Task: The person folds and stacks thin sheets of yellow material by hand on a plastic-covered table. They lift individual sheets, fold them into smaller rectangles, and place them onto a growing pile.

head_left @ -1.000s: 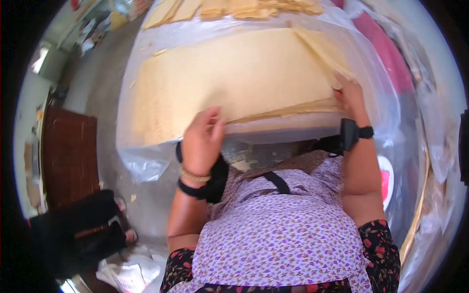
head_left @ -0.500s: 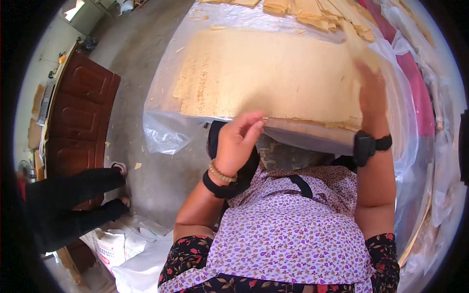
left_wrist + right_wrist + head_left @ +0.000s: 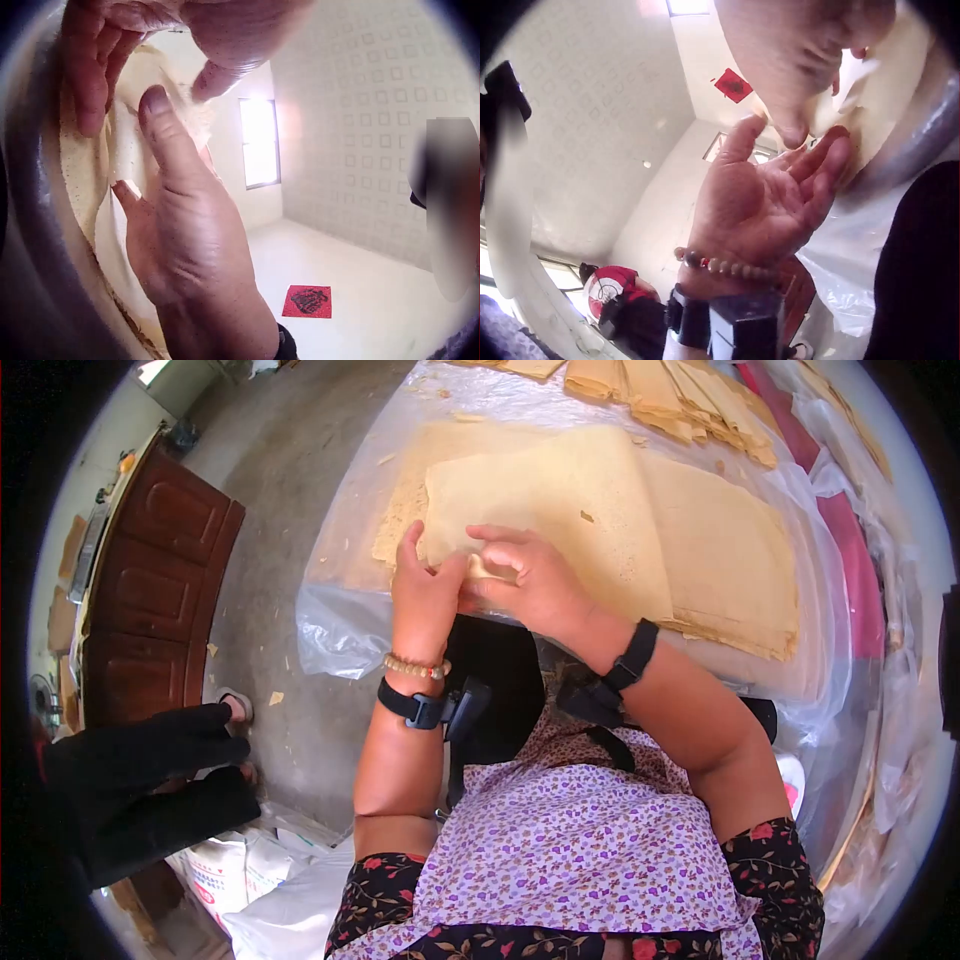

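Observation:
A large, thin pale-yellow sheet (image 3: 540,480), resembling tofu skin, lies askew over a pile of similar sheets (image 3: 730,550). At its near left side both hands meet over a small curled piece (image 3: 480,568) of the same pale colour. My right hand (image 3: 545,585) curls thumb and fingers round this piece. Beside it, my left hand (image 3: 425,600) has thumb and forefinger spread, fingertips at the sheet's near edge. In the left wrist view, the right hand's thumb (image 3: 169,127) lies along a pale fold. The right wrist view shows the left palm (image 3: 761,191) turned up, fingers loosely bent.
Clear plastic film (image 3: 345,625) covers the table under the pile. More folded yellow sheets (image 3: 690,405) lie along the far side. At left are a brown cabinet (image 3: 165,545), a person's dark-trousered legs (image 3: 150,780) and white sacks (image 3: 260,885).
My right hand has crossed from the pile's right edge to its near left, beside my left hand. The top sheet now lies askew leftward, uncovering the pile's right part.

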Motion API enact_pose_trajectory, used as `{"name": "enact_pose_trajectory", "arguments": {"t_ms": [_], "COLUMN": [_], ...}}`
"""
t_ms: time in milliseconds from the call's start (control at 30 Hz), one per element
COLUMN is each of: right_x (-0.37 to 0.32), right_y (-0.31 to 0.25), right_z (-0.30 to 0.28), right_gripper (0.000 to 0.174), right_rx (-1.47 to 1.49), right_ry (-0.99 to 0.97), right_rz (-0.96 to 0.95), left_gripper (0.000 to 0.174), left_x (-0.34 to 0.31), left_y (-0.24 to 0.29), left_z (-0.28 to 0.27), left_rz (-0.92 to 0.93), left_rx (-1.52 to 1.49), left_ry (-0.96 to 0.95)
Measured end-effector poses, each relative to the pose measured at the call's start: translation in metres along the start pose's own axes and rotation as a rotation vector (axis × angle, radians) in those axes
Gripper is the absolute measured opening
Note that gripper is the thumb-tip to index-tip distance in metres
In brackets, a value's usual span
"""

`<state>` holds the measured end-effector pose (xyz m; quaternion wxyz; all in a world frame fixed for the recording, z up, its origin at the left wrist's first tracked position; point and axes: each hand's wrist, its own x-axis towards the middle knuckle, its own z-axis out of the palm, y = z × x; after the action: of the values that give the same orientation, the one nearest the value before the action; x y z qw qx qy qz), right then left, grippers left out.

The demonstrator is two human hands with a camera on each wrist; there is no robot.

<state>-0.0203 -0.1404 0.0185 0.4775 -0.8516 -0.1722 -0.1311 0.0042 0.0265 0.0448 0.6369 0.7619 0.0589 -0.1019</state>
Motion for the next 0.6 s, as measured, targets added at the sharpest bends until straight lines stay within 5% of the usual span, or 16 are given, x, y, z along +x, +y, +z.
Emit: {"name": "enact_pose_trajectory", "arguments": {"t_ms": [100,200,300,400,600], "right_x": [0.005,0.000,-0.010,-0.027,-0.038], "right_y": [-0.033,-0.036,0.004,0.036,0.052], "right_z": [-0.031,-0.072,-0.089,-0.087,-0.070], "right_gripper": [0.041,0.047,0.052,0.057,0.057], "right_rx": [-0.198,-0.498,-0.814,-0.893,-0.855], "right_ry": [-0.120,-0.149,-0.083,-0.096,0.005], "right_rz": [0.044,0.055,0.126,0.234,0.136], "left_gripper": [0.063,0.057,0.052,0.045,0.032], "left_x": [0.028,0.046,0.071,0.053,0.038], "left_y": [-0.008,0.001,-0.026,0.002,-0.031], "left_z": [-0.008,-0.018,-0.026,-0.022,-0.053], "left_rz": [0.461,0.326,0.566,0.296,0.485], "left_rx": [0.356,0.259,0.519,0.586,0.888], "left_ry": [0.245,0.112,0.136,0.162,0.521]}}
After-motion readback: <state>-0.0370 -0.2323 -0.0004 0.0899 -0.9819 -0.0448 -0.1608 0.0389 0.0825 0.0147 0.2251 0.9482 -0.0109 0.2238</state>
